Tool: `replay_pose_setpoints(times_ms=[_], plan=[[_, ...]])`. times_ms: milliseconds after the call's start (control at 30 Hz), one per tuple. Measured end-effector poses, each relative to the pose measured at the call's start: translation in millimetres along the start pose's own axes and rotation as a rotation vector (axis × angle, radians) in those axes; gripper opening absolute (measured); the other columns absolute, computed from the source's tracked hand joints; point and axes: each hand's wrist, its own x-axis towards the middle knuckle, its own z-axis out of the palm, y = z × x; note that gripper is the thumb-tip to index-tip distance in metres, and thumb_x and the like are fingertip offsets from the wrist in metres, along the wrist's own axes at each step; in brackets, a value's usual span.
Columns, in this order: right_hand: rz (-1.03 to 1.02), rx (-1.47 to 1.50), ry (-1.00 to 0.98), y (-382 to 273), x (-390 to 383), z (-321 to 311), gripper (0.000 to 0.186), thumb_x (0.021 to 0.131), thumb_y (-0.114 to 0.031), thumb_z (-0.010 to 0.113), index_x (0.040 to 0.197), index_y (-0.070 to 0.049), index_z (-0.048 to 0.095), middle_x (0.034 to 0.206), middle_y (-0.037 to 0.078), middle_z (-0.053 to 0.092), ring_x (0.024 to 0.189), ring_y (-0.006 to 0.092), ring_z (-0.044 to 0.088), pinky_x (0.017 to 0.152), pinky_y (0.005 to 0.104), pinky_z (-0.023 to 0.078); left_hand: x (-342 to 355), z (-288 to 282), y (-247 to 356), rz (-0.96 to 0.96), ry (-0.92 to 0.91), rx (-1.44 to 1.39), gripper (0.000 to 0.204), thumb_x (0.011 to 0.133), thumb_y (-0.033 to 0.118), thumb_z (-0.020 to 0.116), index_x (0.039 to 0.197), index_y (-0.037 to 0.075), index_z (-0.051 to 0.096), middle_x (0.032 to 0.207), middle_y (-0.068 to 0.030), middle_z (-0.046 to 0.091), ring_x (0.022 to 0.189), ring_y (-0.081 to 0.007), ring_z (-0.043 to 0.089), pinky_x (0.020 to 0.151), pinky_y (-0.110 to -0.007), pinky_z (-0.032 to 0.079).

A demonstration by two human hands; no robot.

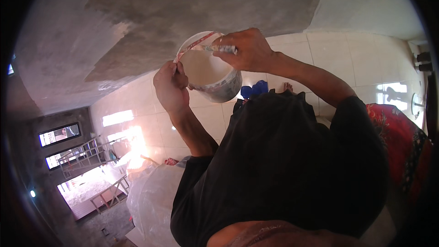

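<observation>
A white bucket (219,89) with a smeared outside holds a pale, creamy substance. Over its mouth lies a narrow, red-and-white smeared strip (196,43), whose exact kind I cannot tell. My left hand (171,82) is closed around the strip's near left end, beside the bucket's rim. My right hand (249,50) grips a smeared, light-coloured handled tool (225,49) above the right side of the bucket. The tool's thin front part points left toward the strip; whether the two touch is unclear.
The wall (206,4) ahead carries a large darker grey patch. Glossy pale tiles (329,59) cover the floor. A blue object (254,89) sits by my feet. Clear plastic sheeting (153,201) and metal scaffolding (87,153) are at left; red patterned cloth (393,128) is at right.
</observation>
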Motion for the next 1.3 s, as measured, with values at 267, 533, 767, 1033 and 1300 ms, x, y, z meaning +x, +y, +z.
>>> replay_pose_setpoints(times_ms=[267, 533, 767, 1033, 1300], plan=[[0.643, 0.802, -0.24, 3, 12, -3, 0.016, 0.081, -0.012, 0.074, 0.091, 0.001, 0.071, 0.076, 0.008, 0.071, 0.059, 0.0105, 0.064, 0.058, 0.0264, 0.05, 1, 1, -1, -0.019, 0.046, -0.031, 0.026, 0.088, 0.012, 0.049, 0.073, -0.007, 0.056, 0.055, 0.0012, 0.04, 0.044, -0.0044, 0.026, 0.042, -0.023, 0.019], [0.019, 0.041, -0.088, 11, 2, 9, 0.023, 0.077, -0.019, 0.073, 0.096, -0.007, 0.07, 0.086, 0.006, 0.071, 0.065, 0.0182, 0.066, 0.059, 0.0307, 0.05, 0, 5, 4, -0.06, 0.085, 0.017, 0.025, 0.087, 0.013, 0.049, 0.068, -0.004, 0.053, 0.056, 0.0005, 0.042, 0.045, -0.0055, 0.028, 0.042, -0.024, 0.019], [-0.246, -0.12, -0.106, 9, -16, 6, 0.055, 0.062, -0.022, 0.073, 0.113, -0.005, 0.064, 0.103, 0.009, 0.069, 0.077, 0.0218, 0.066, 0.065, 0.0342, 0.05, -5, -5, -2, -0.027, 0.034, -0.038, 0.024, 0.086, 0.012, 0.053, 0.063, 0.005, 0.05, 0.055, 0.0036, 0.038, 0.044, -0.0044, 0.028, 0.04, -0.024, 0.018], [0.614, 0.768, -0.187, -16, 10, -26, 0.016, 0.08, -0.012, 0.075, 0.085, 0.003, 0.071, 0.075, 0.01, 0.071, 0.057, 0.0146, 0.064, 0.057, 0.0279, 0.051, -4, 8, 5, 0.016, 0.059, -0.041, 0.022, 0.088, 0.012, 0.052, 0.072, -0.003, 0.055, 0.057, 0.0018, 0.042, 0.042, -0.0028, 0.026, 0.038, -0.021, 0.018], [0.346, 0.358, -0.089, -6, 5, -10, 0.017, 0.078, -0.013, 0.075, 0.091, -0.004, 0.072, 0.08, 0.011, 0.071, 0.064, 0.0147, 0.066, 0.057, 0.031, 0.051, -5, 4, 10, 0.022, 0.002, -0.053, 0.022, 0.089, 0.012, 0.053, 0.072, -0.002, 0.056, 0.059, 0.0011, 0.044, 0.043, -0.0028, 0.027, 0.039, -0.022, 0.019]])
